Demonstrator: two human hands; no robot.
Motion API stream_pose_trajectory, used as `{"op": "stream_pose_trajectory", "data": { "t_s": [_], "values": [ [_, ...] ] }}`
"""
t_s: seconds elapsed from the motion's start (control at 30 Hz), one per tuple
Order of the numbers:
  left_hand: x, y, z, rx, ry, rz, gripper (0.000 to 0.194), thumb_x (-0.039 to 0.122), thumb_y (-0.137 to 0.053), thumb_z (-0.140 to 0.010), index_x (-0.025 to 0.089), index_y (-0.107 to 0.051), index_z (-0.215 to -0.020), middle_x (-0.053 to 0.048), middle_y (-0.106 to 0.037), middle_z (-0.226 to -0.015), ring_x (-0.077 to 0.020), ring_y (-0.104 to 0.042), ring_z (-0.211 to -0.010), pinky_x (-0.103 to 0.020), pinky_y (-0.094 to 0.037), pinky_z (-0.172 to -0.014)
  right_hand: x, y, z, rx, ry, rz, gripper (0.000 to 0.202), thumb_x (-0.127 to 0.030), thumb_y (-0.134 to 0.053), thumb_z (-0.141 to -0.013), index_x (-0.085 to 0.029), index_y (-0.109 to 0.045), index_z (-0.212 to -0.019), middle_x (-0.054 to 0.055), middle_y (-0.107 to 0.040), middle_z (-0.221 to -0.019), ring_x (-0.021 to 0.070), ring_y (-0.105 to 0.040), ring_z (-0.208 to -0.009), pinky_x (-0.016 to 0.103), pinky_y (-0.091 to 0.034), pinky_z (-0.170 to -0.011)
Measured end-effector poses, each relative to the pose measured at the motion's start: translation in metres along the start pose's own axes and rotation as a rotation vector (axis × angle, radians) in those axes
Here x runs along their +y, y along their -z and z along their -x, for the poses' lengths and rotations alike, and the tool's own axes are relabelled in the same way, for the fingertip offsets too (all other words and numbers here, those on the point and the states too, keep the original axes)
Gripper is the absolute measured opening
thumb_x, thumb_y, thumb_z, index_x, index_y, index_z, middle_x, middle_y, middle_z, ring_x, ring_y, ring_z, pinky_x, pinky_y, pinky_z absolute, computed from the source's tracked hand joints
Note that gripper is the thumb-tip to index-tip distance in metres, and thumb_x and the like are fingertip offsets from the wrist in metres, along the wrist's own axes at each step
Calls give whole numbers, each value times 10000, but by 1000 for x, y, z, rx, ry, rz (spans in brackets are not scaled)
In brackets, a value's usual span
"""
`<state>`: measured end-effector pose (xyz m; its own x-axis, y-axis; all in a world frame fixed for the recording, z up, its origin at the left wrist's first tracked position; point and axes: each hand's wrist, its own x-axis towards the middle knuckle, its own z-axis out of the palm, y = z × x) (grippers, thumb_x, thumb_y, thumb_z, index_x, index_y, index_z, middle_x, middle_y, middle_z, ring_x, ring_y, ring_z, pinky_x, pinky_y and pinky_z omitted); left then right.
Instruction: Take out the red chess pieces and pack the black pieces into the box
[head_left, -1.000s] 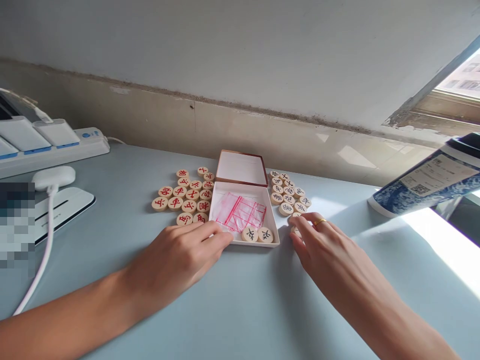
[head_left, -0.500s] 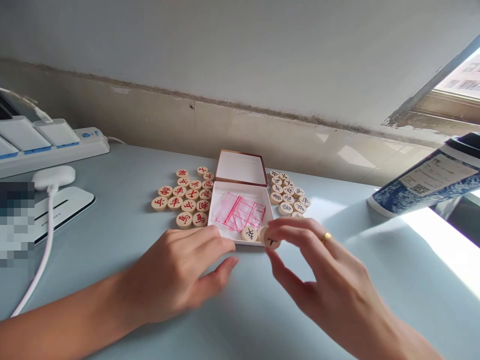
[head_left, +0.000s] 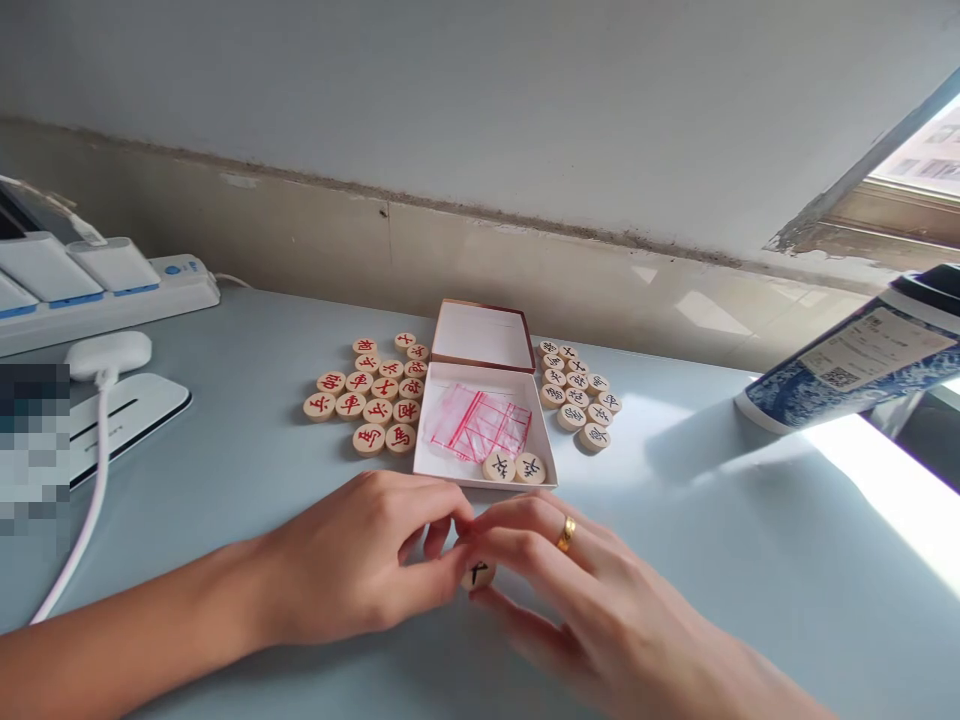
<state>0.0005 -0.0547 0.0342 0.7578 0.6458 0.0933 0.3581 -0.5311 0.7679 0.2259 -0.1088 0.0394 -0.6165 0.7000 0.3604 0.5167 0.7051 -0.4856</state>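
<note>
Nearest on the bench [head_left: 247,420], one round piece [head_left: 478,577] is between the two hands, at the place where their fingertips meet, and its marked face is turned to the near side. It is a disc, so it has no long axis to follow. The right hand [head_left: 600,580] has its fingers clamped on this piece, thumb below and forefinger above. The left hand [head_left: 367,565] has its fingers curved, and the thumb tip is at the piece's left side; if it also grips, I cannot tell. Straight beyond the fingers is the near edge of the open box [head_left: 442,468], and the piece is outside this edge. In the near right corner of the box are two pieces [head_left: 499,467]; red-marked pieces [head_left: 385,388] lie beside its left edge, black-marked pieces [head_left: 576,397] beside its right.
</note>
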Motion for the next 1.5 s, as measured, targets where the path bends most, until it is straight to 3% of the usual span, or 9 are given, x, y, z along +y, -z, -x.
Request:
{"op": "stream_pose_trajectory", "data": {
  "t_s": [0.1,0.17,0.3,0.47,0.63,0.87,1.27,1.4,1.5],
  "values": [
    [1,0,-1,-2,50,77,72,227,-580,-948,233,-615,-886,94,-570,-683,-60,-458,-549,-159,-355,-502,3,0,0,27,-88,-7,186,-136,-575,-981,-191,-579,-1159,43,-694,-1038,153,-663,-916,280,-576,-795],
    [0,0,-1,11,63,104,60,249,-564,-963,239,-597,-914,98,-566,-676,-61,-446,-538,-157,-347,-489,4,1,-1,40,-188,-47,153,-156,-556,-990,-200,-586,-1133,8,-699,-932,125,-643,-788,240,-544,-673],
    [-1,-1,0,38,48,100,48,261,-561,-971,246,-587,-934,98,-565,-672,-65,-482,-574,-147,-360,-513,4,3,-4,-32,-319,-189,86,-196,-535,-1000,-209,-609,-1044,-45,-640,-761,87,-540,-624,195,-441,-533],
    [-1,-1,0,-1,43,40,40,276,-573,-976,248,-599,-987,96,-596,-705,-60,-518,-586,-150,-375,-538,5,1,-4,-88,-337,-182,133,-211,-516,-1003,-191,-585,-892,-36,-606,-745,79,-473,-600,205,-396,-532],
    [-1,0,-2,-28,-27,-32,52,237,-551,-986,231,-602,-997,81,-621,-762,-66,-555,-636,-165,-402,-608,6,1,-4,-94,-330,-202,152,-246,-505,-1016,-182,-605,-920,-20,-625,-760,88,-499,-624,218,-402,-554],
    [1,-2,-2,3,-16,-89,55,194,-597,-938,219,-621,-895,81,-612,-754,-66,-541,-639,-179,-394,-626,7,2,-5,-120,-363,-217,175,-261,-492,-1020,-181,-625,-938,-11,-646,-772,92,-500,-613,229,-409,-556],
    [-2,-4,-2,67,-35,-22,71,172,-585,-931,235,-616,-924,103,-574,-695,-47,-491,-568,-151,-359,-551,6,3,-7,-135,-423,-237,127,-236,-518,-1000,-199,-588,-900,-46,-615,-735,79,-487,-613,206,-401,-555],
    [0,-1,-1,34,-22,-15,54,227,-587,-968,236,-633,-941,95,-596,-720,-54,-510,-602,-159,-373,-591,6,3,-6,-127,-384,-210,149,-214,-506,-995,-189,-575,-865,-48,-571,-711,70,-441,-568,193,-377,-508],
    [3,2,-2,-36,34,16,216,359,-529,-1025,227,-652,-907,74,-626,-749,-74,-547,-644,-179,-389,-617,7,2,-4,-87,-335,-179,149,-214,-501,-998,-185,-582,-877,-42,-581,-715,72,-462,-577,193,-390,-522]
  ]
}}
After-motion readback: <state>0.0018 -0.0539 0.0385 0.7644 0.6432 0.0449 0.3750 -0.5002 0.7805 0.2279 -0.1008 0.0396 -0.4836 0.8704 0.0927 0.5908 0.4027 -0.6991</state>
